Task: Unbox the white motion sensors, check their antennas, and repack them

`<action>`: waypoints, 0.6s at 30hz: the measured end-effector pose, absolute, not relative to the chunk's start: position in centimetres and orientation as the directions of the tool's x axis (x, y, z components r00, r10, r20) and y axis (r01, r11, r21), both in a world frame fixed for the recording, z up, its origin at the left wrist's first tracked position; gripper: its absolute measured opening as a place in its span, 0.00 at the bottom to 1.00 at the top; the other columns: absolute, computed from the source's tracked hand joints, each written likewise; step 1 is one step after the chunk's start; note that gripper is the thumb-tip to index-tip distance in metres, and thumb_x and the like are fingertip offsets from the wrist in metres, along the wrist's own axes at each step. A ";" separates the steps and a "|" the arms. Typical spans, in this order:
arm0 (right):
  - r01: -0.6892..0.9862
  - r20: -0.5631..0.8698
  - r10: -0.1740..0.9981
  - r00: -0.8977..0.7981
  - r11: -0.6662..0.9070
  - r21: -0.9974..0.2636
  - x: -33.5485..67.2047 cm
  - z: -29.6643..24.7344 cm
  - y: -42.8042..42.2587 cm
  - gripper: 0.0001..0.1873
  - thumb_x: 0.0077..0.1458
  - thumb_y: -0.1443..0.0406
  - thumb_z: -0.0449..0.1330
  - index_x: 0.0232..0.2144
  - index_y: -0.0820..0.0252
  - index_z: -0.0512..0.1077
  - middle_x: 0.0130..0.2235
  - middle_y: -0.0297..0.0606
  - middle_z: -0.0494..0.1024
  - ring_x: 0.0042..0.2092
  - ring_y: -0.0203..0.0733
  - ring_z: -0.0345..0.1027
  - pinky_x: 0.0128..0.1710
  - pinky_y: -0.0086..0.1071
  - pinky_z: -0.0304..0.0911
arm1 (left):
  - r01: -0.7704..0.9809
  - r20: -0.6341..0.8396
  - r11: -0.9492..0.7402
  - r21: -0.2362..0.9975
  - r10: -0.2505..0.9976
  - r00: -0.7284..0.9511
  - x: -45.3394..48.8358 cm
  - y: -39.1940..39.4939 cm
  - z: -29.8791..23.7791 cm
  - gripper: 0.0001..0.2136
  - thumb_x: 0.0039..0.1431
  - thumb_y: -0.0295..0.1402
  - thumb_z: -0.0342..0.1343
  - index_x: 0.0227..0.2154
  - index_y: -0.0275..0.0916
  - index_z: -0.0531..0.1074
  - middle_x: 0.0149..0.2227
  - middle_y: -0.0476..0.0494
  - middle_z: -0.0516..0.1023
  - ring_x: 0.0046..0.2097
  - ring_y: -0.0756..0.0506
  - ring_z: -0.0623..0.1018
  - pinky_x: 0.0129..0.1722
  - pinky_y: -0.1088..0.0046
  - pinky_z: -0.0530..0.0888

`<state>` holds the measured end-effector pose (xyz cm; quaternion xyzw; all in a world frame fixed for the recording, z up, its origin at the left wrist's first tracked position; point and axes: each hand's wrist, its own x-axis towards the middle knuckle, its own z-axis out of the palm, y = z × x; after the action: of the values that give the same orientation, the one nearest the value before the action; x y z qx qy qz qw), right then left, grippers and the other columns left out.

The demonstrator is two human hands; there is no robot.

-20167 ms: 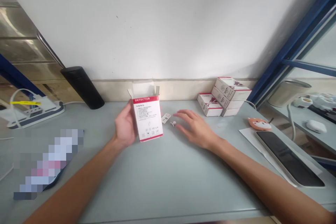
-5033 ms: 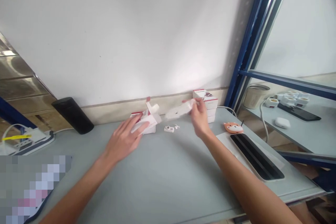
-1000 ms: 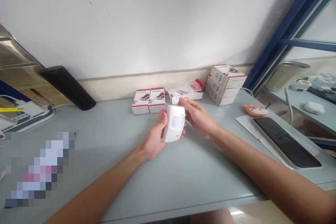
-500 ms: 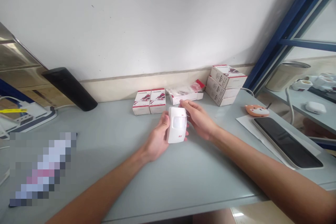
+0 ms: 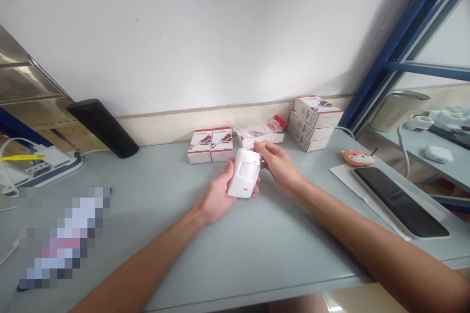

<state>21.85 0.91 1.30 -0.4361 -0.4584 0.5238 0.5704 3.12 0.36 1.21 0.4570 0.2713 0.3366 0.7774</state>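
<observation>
A white motion detector (image 5: 244, 174) with a rounded face, a pale lens window and a small red mark is held above the desk, its top tilted to the right. My left hand (image 5: 216, 194) is closed around it, the thumb on its left edge and fingertips showing past its right side. At the top right corner, my right hand (image 5: 277, 164) pinches with thumb and forefinger against the detector. Its remaining fingers are partly hidden behind the edge. Just behind the hands lies an opened box (image 5: 257, 139) with clear plastic wrap on it.
Two white-and-red boxes (image 5: 210, 145) stand side by side behind, and a stack of similar boxes (image 5: 314, 122) is at right. Farther right are an orange animal-faced object (image 5: 358, 157) and a dark-screened device (image 5: 400, 201). A black cylinder (image 5: 105, 127) leans at left near a power strip (image 5: 47, 168).
The motion detector has turned in my left hand, from nearly upright to leaning right, its lower end swinging left. My right hand stays at its upper corner. The view has shifted slightly.
</observation>
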 end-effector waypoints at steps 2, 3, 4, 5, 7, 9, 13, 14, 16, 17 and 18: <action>-0.201 0.070 0.997 0.021 0.073 -0.977 21.7 1.0 0.9 0.23 0.62 0.43 0.64 0.29 0.54 0.70 0.30 0.30 0.71 0.28 0.36 0.58 0.33 0.36 0.59 | -0.273 -0.115 0.358 0.893 0.767 0.631 3.0 0.4 1.1 0.25 0.75 0.53 0.43 0.58 0.37 0.70 0.49 0.31 0.82 0.40 0.38 0.83 0.46 0.57 0.76; -0.201 0.071 0.997 0.022 0.074 -0.977 21.7 0.9 0.8 0.23 0.62 0.43 0.64 0.29 0.54 0.70 0.30 0.29 0.70 0.28 0.36 0.57 0.33 0.36 0.58 | -0.271 -0.118 0.362 0.892 0.765 0.633 2.9 0.5 1.2 0.25 0.75 0.52 0.43 0.57 0.37 0.70 0.48 0.31 0.82 0.39 0.38 0.83 0.46 0.57 0.76; -0.195 0.073 0.997 0.028 0.077 -0.978 21.7 0.8 0.8 0.23 0.62 0.43 0.64 0.29 0.54 0.70 0.30 0.29 0.70 0.28 0.36 0.57 0.33 0.36 0.58 | -0.268 -0.123 0.367 0.891 0.762 0.636 2.9 0.5 1.2 0.25 0.75 0.52 0.43 0.57 0.36 0.70 0.48 0.31 0.82 0.38 0.38 0.83 0.45 0.57 0.77; -0.183 0.077 0.996 0.038 0.083 -0.980 21.6 0.9 0.7 0.23 0.62 0.43 0.64 0.29 0.54 0.70 0.30 0.29 0.70 0.29 0.36 0.57 0.34 0.36 0.57 | -0.263 -0.128 0.372 0.890 0.759 0.638 2.9 0.5 1.3 0.26 0.75 0.52 0.42 0.56 0.36 0.71 0.47 0.31 0.82 0.37 0.38 0.83 0.45 0.57 0.77; -0.144 0.099 0.992 0.073 0.109 -0.984 21.6 1.1 0.7 0.24 0.61 0.44 0.65 0.28 0.55 0.69 0.30 0.29 0.70 0.30 0.36 0.58 0.35 0.35 0.57 | -0.257 -0.137 0.374 0.891 0.762 0.633 3.0 0.6 1.6 0.26 0.75 0.52 0.42 0.56 0.35 0.71 0.45 0.32 0.82 0.36 0.39 0.82 0.43 0.58 0.77; -0.113 0.138 0.984 0.110 0.150 -0.982 21.5 1.5 0.6 0.24 0.60 0.44 0.66 0.27 0.55 0.70 0.30 0.30 0.71 0.32 0.36 0.58 0.36 0.35 0.57 | -0.263 -0.129 0.360 0.895 0.774 0.619 3.1 0.7 1.9 0.25 0.75 0.51 0.42 0.55 0.35 0.71 0.42 0.33 0.82 0.35 0.39 0.82 0.40 0.59 0.77; -0.108 0.223 0.957 0.185 0.246 -0.963 22.2 2.8 1.0 0.23 0.59 0.44 0.67 0.28 0.55 0.75 0.30 0.31 0.71 0.32 0.37 0.57 0.35 0.34 0.56 | -0.265 -0.109 0.346 0.900 0.767 0.632 3.2 0.9 2.4 0.26 0.74 0.52 0.43 0.54 0.34 0.72 0.40 0.33 0.81 0.32 0.41 0.80 0.33 0.64 0.74; -0.118 0.241 0.945 0.222 0.271 -0.955 22.7 3.2 1.2 0.23 0.59 0.43 0.67 0.29 0.54 0.75 0.29 0.30 0.69 0.31 0.37 0.56 0.34 0.34 0.55 | -0.252 -0.116 0.358 0.899 0.750 0.651 3.2 0.9 2.4 0.27 0.74 0.53 0.43 0.53 0.34 0.73 0.40 0.33 0.81 0.32 0.41 0.79 0.32 0.65 0.74; -0.149 0.279 0.907 0.316 0.338 -0.929 24.2 4.0 1.7 0.24 0.59 0.42 0.67 0.28 0.54 0.75 0.26 0.29 0.64 0.30 0.36 0.54 0.32 0.34 0.53 | -0.212 -0.142 0.398 0.893 0.695 0.705 2.9 1.1 2.4 0.28 0.74 0.54 0.43 0.51 0.33 0.73 0.39 0.32 0.80 0.30 0.41 0.78 0.29 0.65 0.72; -0.167 0.298 0.884 0.360 0.376 -0.912 25.1 4.4 2.0 0.24 0.59 0.42 0.67 0.28 0.54 0.75 0.25 0.29 0.62 0.29 0.36 0.53 0.31 0.33 0.53 | -0.186 -0.158 0.421 0.888 0.658 0.737 2.8 1.2 2.3 0.28 0.73 0.54 0.43 0.51 0.33 0.73 0.38 0.32 0.80 0.30 0.41 0.78 0.29 0.65 0.72; -0.184 0.321 0.857 0.404 0.420 -0.889 26.1 4.8 2.3 0.24 0.58 0.42 0.68 0.27 0.54 0.75 0.25 0.29 0.61 0.29 0.35 0.52 0.30 0.33 0.53 | -0.162 -0.171 0.443 0.882 0.621 0.765 2.7 1.3 2.3 0.27 0.73 0.54 0.43 0.51 0.33 0.73 0.38 0.33 0.80 0.29 0.41 0.78 0.28 0.65 0.72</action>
<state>26.05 2.30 4.76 -0.4052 -0.4152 0.3547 0.7332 2.68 1.34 2.25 0.4698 0.2441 0.2407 0.8135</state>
